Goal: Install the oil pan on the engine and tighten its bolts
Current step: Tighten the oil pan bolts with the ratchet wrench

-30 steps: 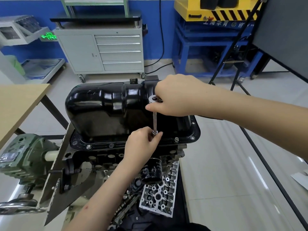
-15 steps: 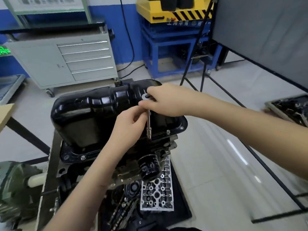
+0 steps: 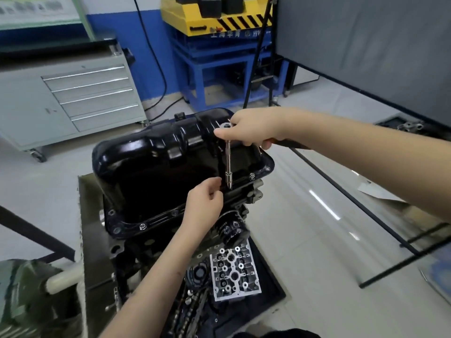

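The glossy black oil pan (image 3: 156, 164) sits upside-up on the engine block (image 3: 136, 254), its flange showing bolt heads near the front (image 3: 142, 226) and at the right corner (image 3: 252, 176). My right hand (image 3: 253, 129) grips the head of a ratchet (image 3: 225, 125) above the pan's right end. The ratchet's silver extension (image 3: 228, 162) hangs straight down, and its socket (image 3: 229, 182) is at the front flange. My left hand (image 3: 205, 203) is just left of the socket with loosely curled fingers; I see nothing in it.
A black oil filter (image 3: 231, 228) sticks out below the flange, and an aluminium cover (image 3: 233, 272) lies on a dark mat beneath. A green gearbox (image 3: 26, 298) is at lower left. A grey drawer cabinet (image 3: 92, 93) stands behind, and black frame bars (image 3: 353, 203) cross the floor to the right.
My left hand let go of the extension and dropped beside the socket. The view shifted right, and the ratchet stayed upright in my right hand.
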